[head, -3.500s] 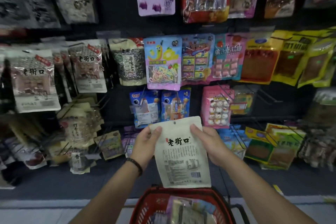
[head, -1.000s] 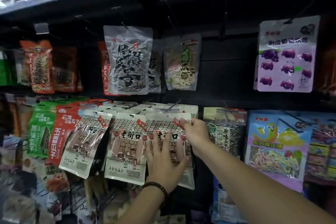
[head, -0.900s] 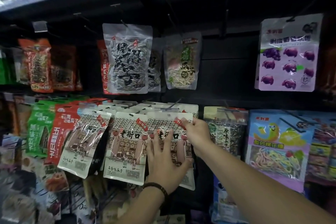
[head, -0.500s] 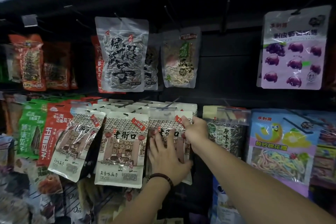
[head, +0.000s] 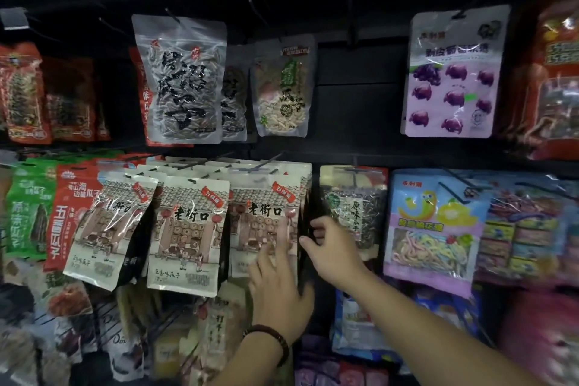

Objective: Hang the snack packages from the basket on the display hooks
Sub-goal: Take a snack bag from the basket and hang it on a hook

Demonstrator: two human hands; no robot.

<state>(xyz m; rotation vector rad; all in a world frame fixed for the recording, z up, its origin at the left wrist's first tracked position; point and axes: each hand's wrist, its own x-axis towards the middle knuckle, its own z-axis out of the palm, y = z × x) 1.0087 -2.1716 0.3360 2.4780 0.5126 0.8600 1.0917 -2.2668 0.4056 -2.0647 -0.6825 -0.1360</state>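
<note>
Dark peg wall (head: 354, 97), rows of hooks, dim light; some blur low in frame.

Head view: cream snack package (head: 263, 213) with a red corner tag hangs at the front of a thick stack on a lower-row hook (head: 271, 159). It sits between a matching cream pack (head: 188, 229) on its left and a seed bag (head: 354, 207) on its right.

Left hand (head: 279, 288), bead bracelet (head: 271, 337) at the wrist: grip apart, fingers straight and laid flat on the package's lower front.

Right hand (head: 335, 251) is at the right edge of the stack, fingers loosely curled beside the dark side of the packs. Cannot tell whether that grip pinches anything or merely touches.

Upper row: clear striped-seed bag (head: 181, 81), purple candy pack (head: 451, 72).
</note>
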